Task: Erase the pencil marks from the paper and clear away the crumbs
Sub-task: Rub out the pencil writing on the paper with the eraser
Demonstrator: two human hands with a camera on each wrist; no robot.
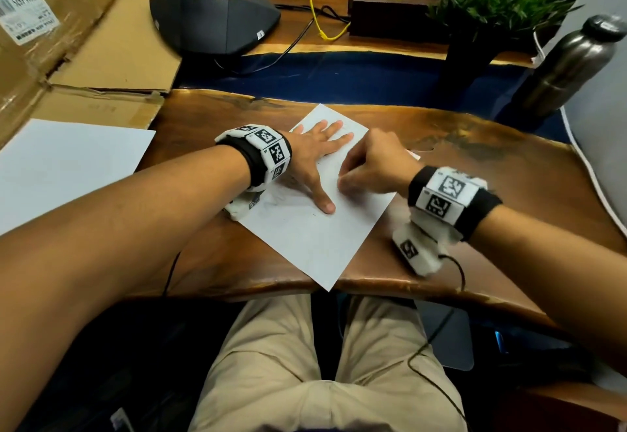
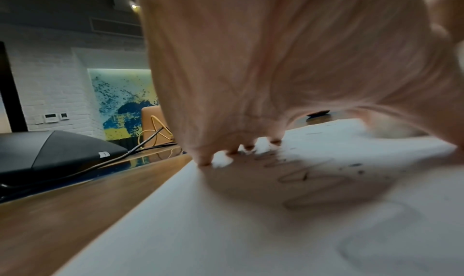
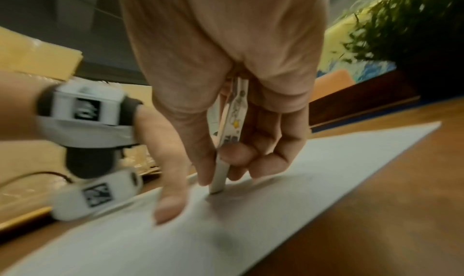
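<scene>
Head view: we press our left hand [image 1: 314, 156], fingers spread flat, on the white rectangular paper sheet [image 1: 305, 234] lying on the brown wooden tabletop [image 1: 475, 166]. Our right hand [image 1: 376, 163] pinches a slim white eraser with a printed sleeve [image 3: 232, 133], its tip touching the paper beside faint grey pencil marks [image 2: 296, 177].
</scene>
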